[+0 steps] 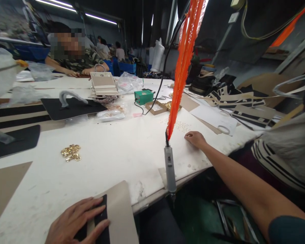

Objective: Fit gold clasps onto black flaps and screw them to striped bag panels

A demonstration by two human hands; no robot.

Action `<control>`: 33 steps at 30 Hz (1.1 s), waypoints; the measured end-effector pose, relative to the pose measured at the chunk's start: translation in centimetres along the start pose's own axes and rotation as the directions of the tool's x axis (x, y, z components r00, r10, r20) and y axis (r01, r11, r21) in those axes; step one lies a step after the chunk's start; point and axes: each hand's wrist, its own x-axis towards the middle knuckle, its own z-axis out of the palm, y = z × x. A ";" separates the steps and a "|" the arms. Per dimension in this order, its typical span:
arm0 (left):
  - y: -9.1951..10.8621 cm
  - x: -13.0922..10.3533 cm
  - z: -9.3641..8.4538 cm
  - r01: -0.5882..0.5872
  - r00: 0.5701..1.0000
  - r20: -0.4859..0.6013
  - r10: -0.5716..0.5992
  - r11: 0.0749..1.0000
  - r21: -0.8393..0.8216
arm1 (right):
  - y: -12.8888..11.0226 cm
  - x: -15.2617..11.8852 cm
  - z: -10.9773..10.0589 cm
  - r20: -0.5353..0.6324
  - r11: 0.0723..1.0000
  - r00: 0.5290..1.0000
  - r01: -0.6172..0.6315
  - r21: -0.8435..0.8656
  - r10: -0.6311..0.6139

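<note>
My left hand (pixel 78 220) lies flat with its fingers spread on a beige panel (pixel 120 210) with black strips, at the table's near edge. Further right, my right hand (pixel 195 139) is over the white table, thumb and fingertips pinched together; what they hold, if anything, is too small to name. Beside it lie many tiny pale pieces (pixel 183 126). Between my hands a grey electric screwdriver (pixel 170 169) hangs tip down from orange bands (pixel 184 64). A pile of gold metal hardware (pixel 71 153) rests on the table to the left.
Black panels with wrapped handles (pixel 73 110) lie at the left. A green box (pixel 143 97) with cables and an open carton (pixel 155 108) stand mid-table. Strapped pieces (pixel 254 110) are heaped at the right. One person (pixel 94 61) sits across; another (pixel 292 135) is at the right edge.
</note>
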 end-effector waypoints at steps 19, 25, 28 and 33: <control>5.5 1.2 -3.0 0.257 0.965 0.082 -0.248 0.956 -0.137 | -1.2 -4.2 -0.4 0.016 0.933 0.996 0.091 -0.348 -0.091; 4.8 1.1 -2.6 0.215 0.976 0.058 -0.209 0.966 -0.142 | -1.4 -3.1 -1.6 0.130 0.881 0.975 0.221 -0.418 -0.182; 3.9 1.0 -1.9 0.189 0.982 0.034 -0.186 0.971 -0.144 | -2.0 -1.7 -2.2 0.210 0.834 0.955 0.286 -0.472 -0.208; 3.6 1.0 -1.7 0.181 0.983 0.040 -0.177 0.975 -0.129 | -3.7 0.1 -2.7 0.335 0.753 0.915 0.380 -0.537 -0.223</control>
